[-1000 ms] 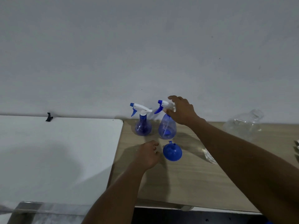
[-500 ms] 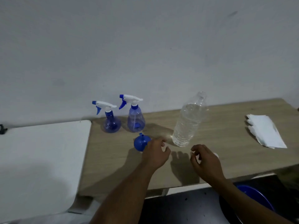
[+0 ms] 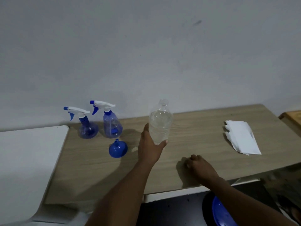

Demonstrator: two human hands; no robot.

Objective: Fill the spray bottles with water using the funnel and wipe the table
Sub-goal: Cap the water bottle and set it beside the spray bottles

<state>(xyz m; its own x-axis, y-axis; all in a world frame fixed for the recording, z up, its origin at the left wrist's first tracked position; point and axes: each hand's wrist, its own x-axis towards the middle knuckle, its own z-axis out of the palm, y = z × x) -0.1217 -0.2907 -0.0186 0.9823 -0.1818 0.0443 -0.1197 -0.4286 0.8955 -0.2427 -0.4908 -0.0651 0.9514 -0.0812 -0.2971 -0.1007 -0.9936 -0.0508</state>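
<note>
The wooden worktop (image 3: 195, 128) fills the middle of the frame, one of it, with one white surface (image 3: 24, 160) butting against its left edge. In the lower right corner, below the worktop's front edge, one blue tub (image 3: 223, 214) is partly seen. One stack of white paper napkins (image 3: 241, 137) lies at the right. One clear water bottle (image 3: 160, 123) stands upright at centre with no cap on it, and the left hand (image 3: 149, 149) holds it with fingers and thumb curled round its lower half. Two blue spray bottles stand at the back left by the wall, one squat (image 3: 87, 128) and one taller (image 3: 112, 126), both with their trigger heads still screwed on. One blue funnel (image 3: 118, 149) lies wide mouth down just in front of the taller one. The right hand (image 3: 200, 167) rests on the worktop in the lower centre with its fingers curled under; I cannot tell whether they pinch anything. The step in hand looks like fetching the water, so filling has not begun. Next, probably, a trigger head must come off and the funnel be turned over and seated in that neck before pouring. The napkins wait for the wiping.
</note>
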